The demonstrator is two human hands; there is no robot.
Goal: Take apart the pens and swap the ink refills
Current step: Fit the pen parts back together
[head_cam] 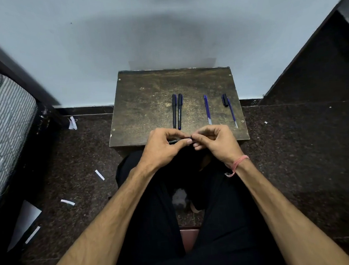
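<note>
Over the near edge of a small worn wooden table (146, 105), my left hand (164, 147) grips a black pen barrel (175, 141) that lies sideways. My right hand (214, 140) pinches the barrel's right end, and its fingers hide that end. Two whole black pens (177, 111) lie side by side at the table's middle. Right of them rest two blue refills (207, 109) close together. Farther right lies a third blue refill (232, 113) with a black cap (225, 100) at its far end.
Dark speckled floor surrounds the table, with white paper strips (99, 174) scattered at the left. A striped mattress (0, 126) stands at the left and a dark panel (322, 66) at the right. A pale wall rises behind the table. My legs in black trousers sit below.
</note>
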